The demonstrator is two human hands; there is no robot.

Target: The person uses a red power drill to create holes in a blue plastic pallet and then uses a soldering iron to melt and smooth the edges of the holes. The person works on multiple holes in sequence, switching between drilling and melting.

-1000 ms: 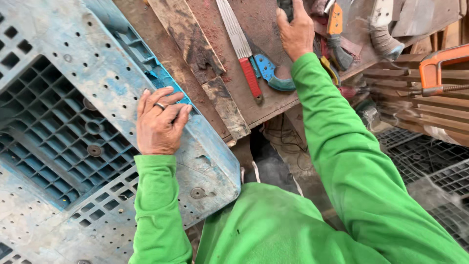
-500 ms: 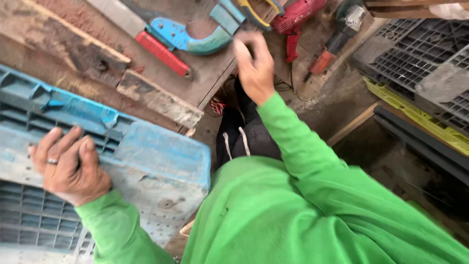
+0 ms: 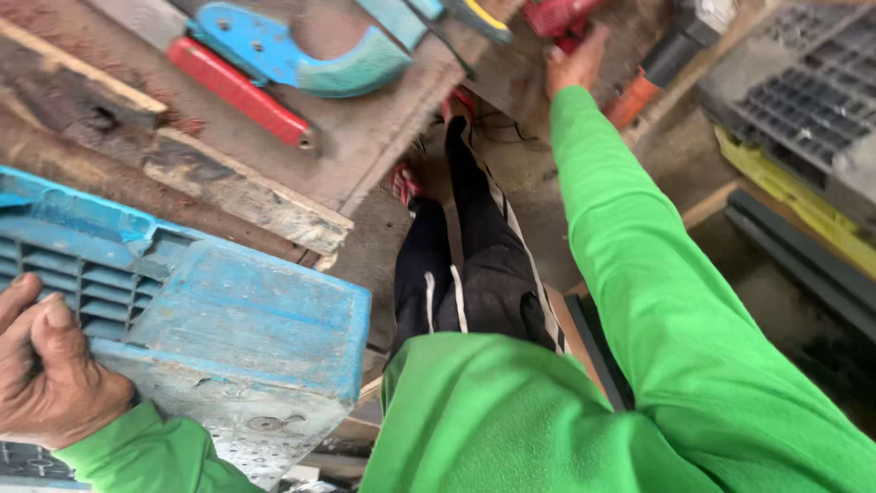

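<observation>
At the near left, the blue plastic pallet (image 3: 246,338) is kept clenched in the left hand (image 3: 50,379) while the right hand (image 3: 577,62), grip loose and empty, is stretched toward the red power tool (image 3: 561,16) at the tabletop's far edge, so a closing grasp seems needed next.

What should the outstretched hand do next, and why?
Probably close the right hand on the red power tool just past its fingertips: the hand is open and holds nothing, while the left hand grips the blue plastic pallet.

Bright green long sleeves, green top, black trousers w/ white side stripes, red-trimmed shoes.
</observation>
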